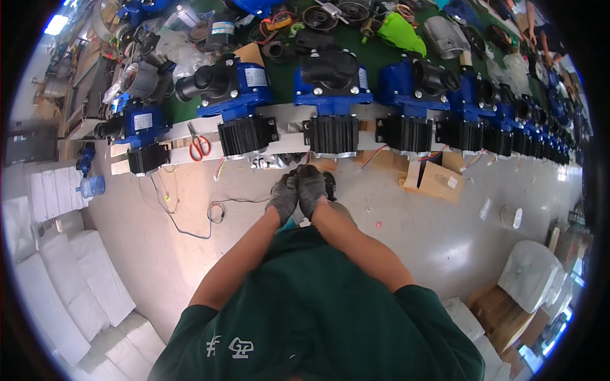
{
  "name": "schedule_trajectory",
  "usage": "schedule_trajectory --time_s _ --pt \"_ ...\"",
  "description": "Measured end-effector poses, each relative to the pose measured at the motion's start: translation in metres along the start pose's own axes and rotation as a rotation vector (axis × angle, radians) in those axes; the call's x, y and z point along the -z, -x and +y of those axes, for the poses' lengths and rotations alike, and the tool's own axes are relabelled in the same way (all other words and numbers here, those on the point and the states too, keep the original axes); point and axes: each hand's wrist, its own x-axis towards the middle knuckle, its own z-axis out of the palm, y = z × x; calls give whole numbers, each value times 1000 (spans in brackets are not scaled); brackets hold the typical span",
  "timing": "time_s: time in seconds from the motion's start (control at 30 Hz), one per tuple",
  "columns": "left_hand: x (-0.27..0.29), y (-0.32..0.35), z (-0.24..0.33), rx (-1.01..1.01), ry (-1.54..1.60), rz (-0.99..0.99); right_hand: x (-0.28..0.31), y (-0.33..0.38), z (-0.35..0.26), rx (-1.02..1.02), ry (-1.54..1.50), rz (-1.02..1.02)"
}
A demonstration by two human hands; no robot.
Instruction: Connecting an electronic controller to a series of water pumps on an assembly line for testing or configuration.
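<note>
While both gloved hands met in front of the chest, the left hand and right hand were curled shut around a small dark part, just below the blue pumps lining the surface

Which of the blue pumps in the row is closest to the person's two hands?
The blue pump directly ahead of the gloved hands, left hand and right hand; its black ribbed motor end faces them, while the others stand off to either side.
</note>
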Motion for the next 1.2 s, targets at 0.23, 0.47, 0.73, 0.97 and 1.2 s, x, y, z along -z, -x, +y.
schedule_trajectory --time_s 0.23,0.47,0.73,0.97,1.2 --pt "22 19 81 385 224 -98 -4 -2 -6 -177 -250 -20" --pt "23 28 113 433 386 -176 -27 8 23 -128 -249 -98" --pt "-6 0 -43 -284 369 -242 29 -3 -17 -464 -545 -186" --pt "1 13 38 169 -3 -282 42 -7 -21 -649 -590 -183" --pt "-10 14 -39 -351 62 43 71 -9 1 15 -455 -307"
